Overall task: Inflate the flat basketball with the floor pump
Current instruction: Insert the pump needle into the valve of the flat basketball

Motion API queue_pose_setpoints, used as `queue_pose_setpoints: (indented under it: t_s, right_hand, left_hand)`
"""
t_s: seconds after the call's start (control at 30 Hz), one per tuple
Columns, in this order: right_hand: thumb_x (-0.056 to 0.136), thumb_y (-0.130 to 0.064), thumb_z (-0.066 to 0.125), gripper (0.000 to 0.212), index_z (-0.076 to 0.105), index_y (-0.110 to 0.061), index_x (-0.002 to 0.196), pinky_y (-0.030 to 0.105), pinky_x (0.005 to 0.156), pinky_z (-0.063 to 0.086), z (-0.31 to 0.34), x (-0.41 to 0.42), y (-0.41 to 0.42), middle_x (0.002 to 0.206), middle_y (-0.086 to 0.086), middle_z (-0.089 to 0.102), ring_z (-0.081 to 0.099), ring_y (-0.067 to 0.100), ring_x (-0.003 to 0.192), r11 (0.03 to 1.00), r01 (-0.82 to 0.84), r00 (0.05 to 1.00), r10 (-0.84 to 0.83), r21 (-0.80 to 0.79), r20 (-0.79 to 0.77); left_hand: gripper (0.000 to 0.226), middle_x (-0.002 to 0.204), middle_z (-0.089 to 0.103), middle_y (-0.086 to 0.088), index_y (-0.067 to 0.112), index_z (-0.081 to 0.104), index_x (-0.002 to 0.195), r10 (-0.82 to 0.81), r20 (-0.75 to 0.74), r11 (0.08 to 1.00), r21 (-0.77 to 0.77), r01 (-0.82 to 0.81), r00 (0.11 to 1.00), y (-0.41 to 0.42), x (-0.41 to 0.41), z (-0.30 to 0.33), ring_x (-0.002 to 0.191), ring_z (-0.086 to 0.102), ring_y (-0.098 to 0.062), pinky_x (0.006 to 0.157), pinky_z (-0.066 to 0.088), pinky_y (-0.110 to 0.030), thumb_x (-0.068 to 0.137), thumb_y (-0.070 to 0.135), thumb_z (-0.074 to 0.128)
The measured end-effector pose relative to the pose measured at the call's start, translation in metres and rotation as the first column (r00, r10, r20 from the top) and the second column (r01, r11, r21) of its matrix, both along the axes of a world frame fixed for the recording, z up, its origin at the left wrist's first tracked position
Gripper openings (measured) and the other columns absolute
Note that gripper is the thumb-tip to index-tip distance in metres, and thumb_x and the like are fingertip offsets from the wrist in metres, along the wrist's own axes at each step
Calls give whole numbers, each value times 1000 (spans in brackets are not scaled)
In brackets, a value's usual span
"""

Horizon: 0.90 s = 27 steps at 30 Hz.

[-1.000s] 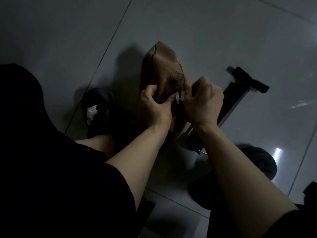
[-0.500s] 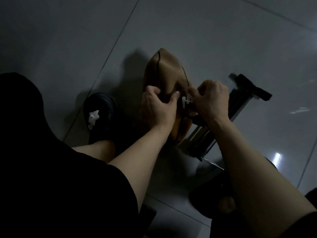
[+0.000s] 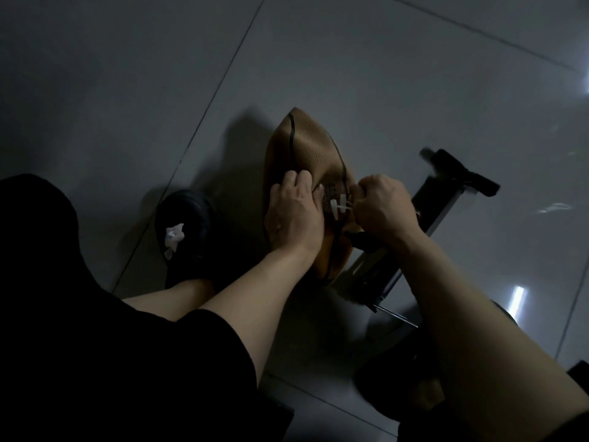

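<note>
The flat, folded brown basketball (image 3: 310,145) stands on edge on the grey tiled floor in the middle of the head view. My left hand (image 3: 294,215) grips its near side, fingers curled over the leather. My right hand (image 3: 379,207) is curled beside the ball and pinches a small white needle fitting (image 3: 339,206) whose tip touches the ball's surface. The black floor pump (image 3: 427,212) lies on the floor behind my right hand, its handle (image 3: 462,172) pointing to the upper right and its base near my right forearm.
My left foot in a black shoe (image 3: 188,231) with a white ornament is planted left of the ball. Another dark shoe (image 3: 404,387) sits lower right, partly hidden by my forearm. Glossy tiles with grout lines stretch all around.
The camera view has shifted, so ball and hands sit lower in the frame. My right hand has drawn slightly away from the ball, exposing the white fitting between the hands.
</note>
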State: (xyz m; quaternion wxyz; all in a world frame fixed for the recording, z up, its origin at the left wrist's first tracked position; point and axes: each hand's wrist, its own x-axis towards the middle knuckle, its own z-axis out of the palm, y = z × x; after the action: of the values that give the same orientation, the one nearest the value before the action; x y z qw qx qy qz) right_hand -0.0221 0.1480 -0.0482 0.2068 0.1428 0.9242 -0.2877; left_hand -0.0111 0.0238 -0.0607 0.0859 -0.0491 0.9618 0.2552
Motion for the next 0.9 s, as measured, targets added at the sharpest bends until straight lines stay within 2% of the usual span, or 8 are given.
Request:
queue_pose_setpoints:
  t_s: [0.13,0.3,0.4,0.5,0.57,0.7,0.8,0.9]
  right_hand:
    - [98,-24,42,37,45,-10,64,30,50,35,1,-1,-5,64,5,47,45,21,57,999,-27,1000,27,23,16]
    - [94,-29,46,36,34,-17,63,28,45,29,1,5,-5,60,1,41,41,17,49,938,-320,947,320,131,23]
    - [97,-29,45,36,40,-13,65,27,48,30,-5,6,-17,63,3,45,43,16,52,969,-222,975,216,111,58]
    - [95,-22,43,29,45,-12,68,35,61,39,-11,-6,-20,80,11,53,50,22,67,999,-29,980,37,-45,197]
    - [96,-22,42,25,46,-13,73,35,60,39,-11,-5,-19,78,8,52,48,19,63,990,-140,964,142,-23,225]
    - [96,-25,46,10,47,-17,90,32,53,40,-16,18,-20,74,2,51,49,18,61,929,-345,938,340,130,64]
    - [100,-22,40,28,46,-15,74,29,57,36,-19,20,-17,69,1,48,47,19,65,978,-71,982,103,-194,158]
    - [102,-21,39,38,56,-8,71,25,59,36,-14,21,-18,76,7,51,47,15,67,911,88,981,-8,-404,196]
  left_hand:
    - [21,85,38,8,22,37,77,-11,-61,1000,20,12,998,-6,3,-1,81,38,-8,67,25,-22,96,30,42]
    - [23,79,38,8,22,38,74,7,-107,999,45,-2,994,-13,7,-2,74,38,-8,65,24,-19,95,26,46]
    - [25,78,38,7,21,37,72,20,-134,998,63,-11,991,-16,13,-3,71,38,-7,64,26,-20,94,23,49]
    - [25,76,39,6,21,38,72,-10,-149,996,87,23,989,-22,18,-4,68,38,-8,63,27,-21,93,21,51]
    - [27,74,39,6,21,37,70,-40,-162,991,119,60,986,-26,17,-4,66,37,-8,60,26,-20,92,20,52]
    - [34,68,32,9,21,32,66,-127,-175,980,130,151,976,-29,13,3,61,32,-9,53,20,-18,90,20,56]
    - [42,61,27,10,26,25,61,-161,-166,976,119,182,973,-31,13,7,56,28,-7,56,19,-21,89,20,57]
    - [48,62,28,11,29,20,59,-149,-129,980,117,164,980,-40,10,7,56,31,-1,54,19,-17,90,22,55]
